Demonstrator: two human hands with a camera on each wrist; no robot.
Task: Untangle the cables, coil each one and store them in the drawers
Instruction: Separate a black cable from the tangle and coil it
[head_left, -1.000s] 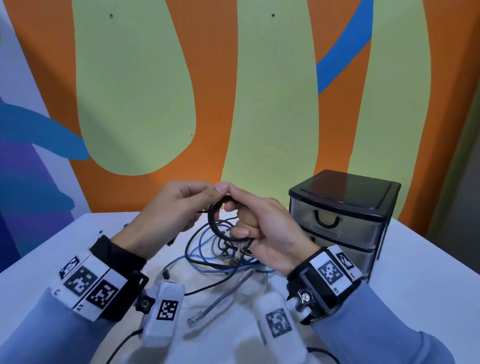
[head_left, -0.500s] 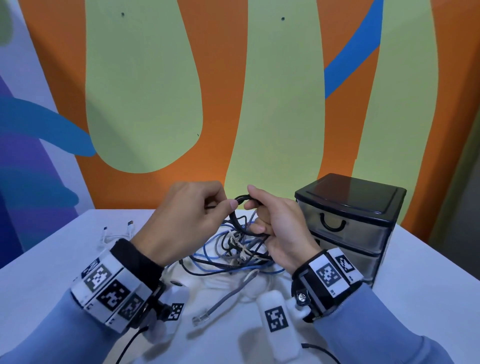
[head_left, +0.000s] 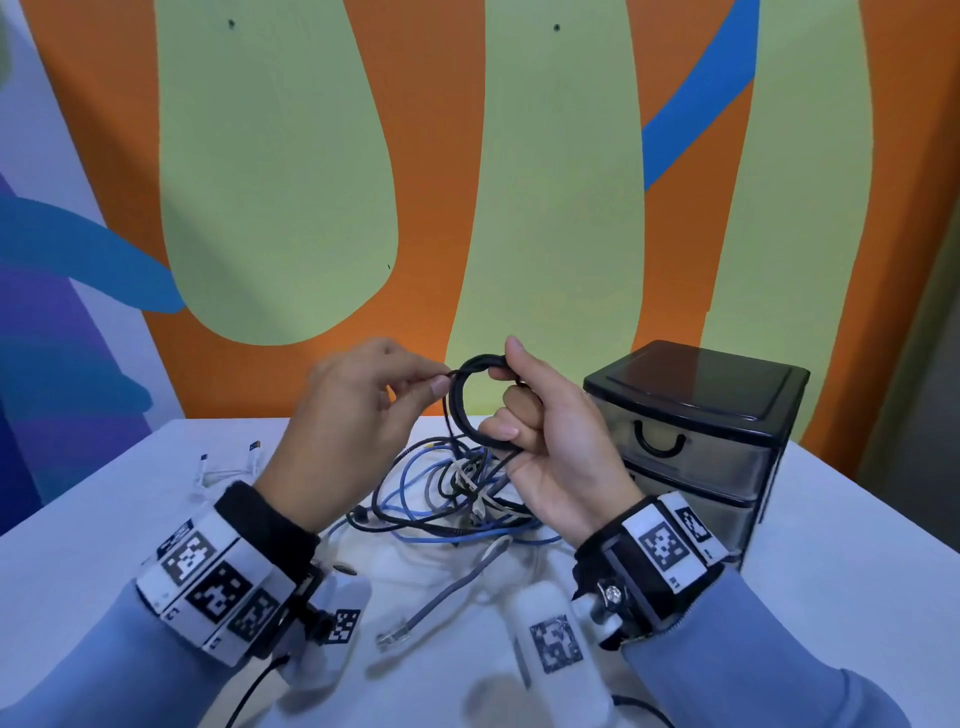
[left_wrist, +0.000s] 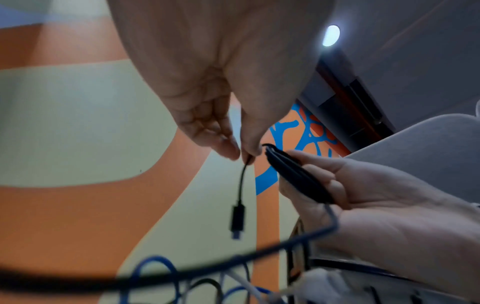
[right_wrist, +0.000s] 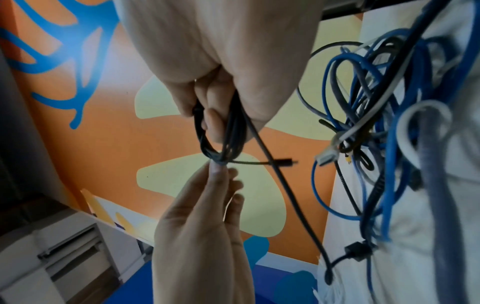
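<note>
A small coil of black cable is held up in the air above the tabletop, between the two hands and in front of the painted wall. The right hand grips the coil on its right side: the thumb lies over the top of the loops and the curled fingers close on them from below, so the ring stands roughly upright, edge toward the left hand. The left hand meets the coil at its upper left rim, pinching the cable there between thumb and forefinger. In the left wrist view the short free end with its black plug hangs straight down from that pinch. From the bottom of the coil the rest of the black cable runs down into the tangle of cables lying on the tabletop directly under the hands, where blue, grey, white and black strands cross one another. A grey cable with a clear network plug trails out of the heap toward the person. Just to the right of the right hand stands a small drawer unit with a black top and smoky translucent drawers, both closed. At the far left of the tabletop lies a white cable, apart from the heap.
</note>
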